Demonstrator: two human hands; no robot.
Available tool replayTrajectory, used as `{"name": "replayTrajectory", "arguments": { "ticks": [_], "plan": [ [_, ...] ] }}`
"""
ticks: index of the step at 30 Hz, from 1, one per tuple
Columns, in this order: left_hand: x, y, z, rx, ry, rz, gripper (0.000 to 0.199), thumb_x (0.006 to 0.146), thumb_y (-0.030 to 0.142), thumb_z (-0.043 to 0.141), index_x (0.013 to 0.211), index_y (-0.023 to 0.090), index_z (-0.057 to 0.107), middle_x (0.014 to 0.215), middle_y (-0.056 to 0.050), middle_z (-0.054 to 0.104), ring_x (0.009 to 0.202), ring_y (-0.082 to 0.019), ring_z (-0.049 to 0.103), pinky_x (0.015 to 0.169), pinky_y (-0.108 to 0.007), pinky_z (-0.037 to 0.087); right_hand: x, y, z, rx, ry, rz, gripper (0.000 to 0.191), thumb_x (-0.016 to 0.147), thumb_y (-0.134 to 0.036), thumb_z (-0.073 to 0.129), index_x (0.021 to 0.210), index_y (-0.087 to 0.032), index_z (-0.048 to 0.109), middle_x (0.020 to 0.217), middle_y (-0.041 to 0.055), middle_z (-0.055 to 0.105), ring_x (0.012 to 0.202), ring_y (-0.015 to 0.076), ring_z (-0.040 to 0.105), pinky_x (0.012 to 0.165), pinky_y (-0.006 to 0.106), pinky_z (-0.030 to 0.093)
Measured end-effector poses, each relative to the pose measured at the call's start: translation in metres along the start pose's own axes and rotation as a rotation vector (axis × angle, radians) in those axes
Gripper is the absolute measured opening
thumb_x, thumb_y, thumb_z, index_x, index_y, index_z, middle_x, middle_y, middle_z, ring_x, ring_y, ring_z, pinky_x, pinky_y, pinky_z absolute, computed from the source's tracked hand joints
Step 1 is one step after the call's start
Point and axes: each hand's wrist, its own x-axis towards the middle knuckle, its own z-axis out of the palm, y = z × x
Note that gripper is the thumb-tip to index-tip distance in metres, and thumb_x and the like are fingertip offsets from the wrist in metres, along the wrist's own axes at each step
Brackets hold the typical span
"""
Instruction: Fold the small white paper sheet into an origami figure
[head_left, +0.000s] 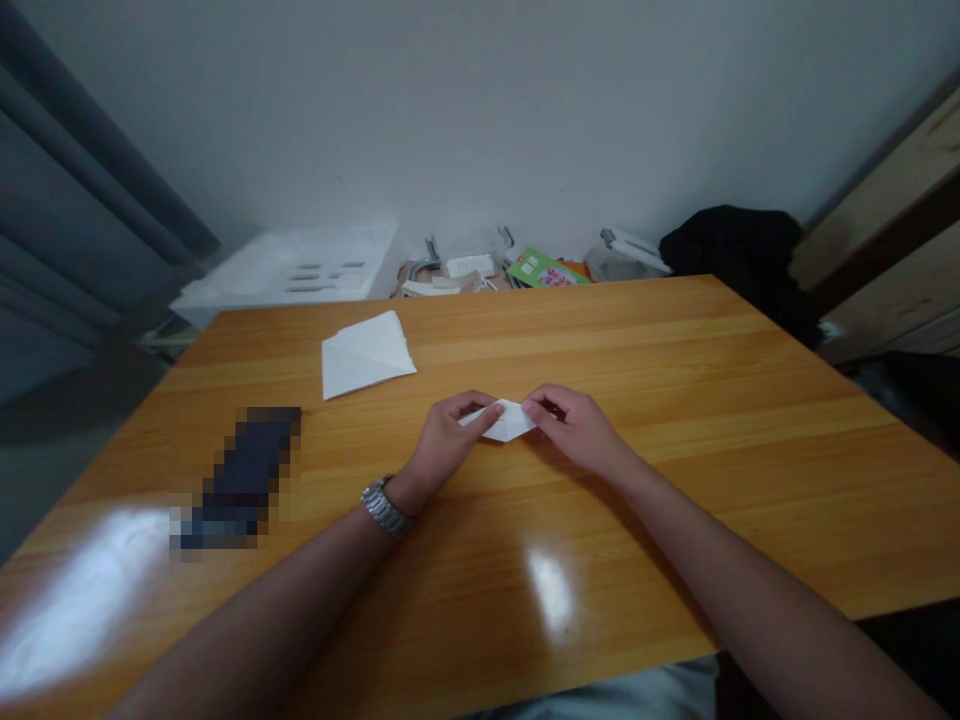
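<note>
A small folded white paper [508,424] is held between both hands over the middle of the wooden table [645,360]. My left hand [450,435], with a metal watch on its wrist, grips the paper's left side, the thumb lying on top. The right end is pinched between the thumb and fingers of my right hand [570,425]. Some fingertips are hidden behind the paper. Farther back to the left lies a stack of white paper sheets [366,352].
A blurred dark object [247,470] lies on the table's left side. Beyond the back edge are a white foam tray [300,262], a green booklet [546,269] and assorted items. Black cloth [731,245] sits at the back right.
</note>
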Motion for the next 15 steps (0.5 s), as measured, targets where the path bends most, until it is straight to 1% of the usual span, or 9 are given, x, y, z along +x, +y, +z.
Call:
{"name": "replayTrajectory", "arguments": {
  "ticks": [2,5,11,15],
  "plan": [
    [-0.0008,0.0001,0.0005,0.044,-0.008,0.013,0.030,0.085,0.045,0.073,0.085,0.015,0.075,0.083,-0.005,0.076,0.075,-0.017,0.069,0.068,-0.025,0.055,-0.0006,-0.0013,0.0018,-0.001,-0.033,-0.008,0.025,0.097,-0.039,0.056,0.087,-0.020,0.069,0.084,0.0032,0.070,0.077,0.0174,0.062,0.070,0.029,0.044],
    [-0.0012,0.0016,0.0005,0.082,-0.032,0.015,0.031,0.085,0.046,0.072,0.086,0.015,0.076,0.084,-0.005,0.077,0.076,-0.018,0.069,0.069,-0.026,0.055,-0.0010,-0.0025,0.0025,-0.012,-0.063,-0.024,0.028,0.098,-0.041,0.056,0.084,-0.020,0.069,0.081,0.0029,0.070,0.075,0.0174,0.061,0.069,0.029,0.044],
    [0.0023,0.0027,-0.0028,0.030,-0.029,-0.004,0.031,0.088,0.044,0.069,0.093,0.015,0.078,0.095,-0.007,0.079,0.087,-0.021,0.071,0.081,-0.029,0.056,0.0014,0.0025,-0.0019,-0.036,0.026,-0.053,0.024,0.098,-0.039,0.056,0.087,-0.021,0.069,0.085,0.0034,0.070,0.079,0.0189,0.062,0.074,0.031,0.044],
    [0.0019,0.0007,-0.0028,0.007,-0.028,-0.013,0.029,0.088,0.043,0.070,0.094,0.016,0.078,0.095,-0.006,0.079,0.088,-0.021,0.072,0.081,-0.029,0.056,0.0024,0.0051,-0.0036,-0.035,0.020,-0.047,0.023,0.098,-0.037,0.056,0.086,-0.021,0.069,0.085,0.0031,0.070,0.079,0.0191,0.062,0.074,0.031,0.044]
  ]
}}
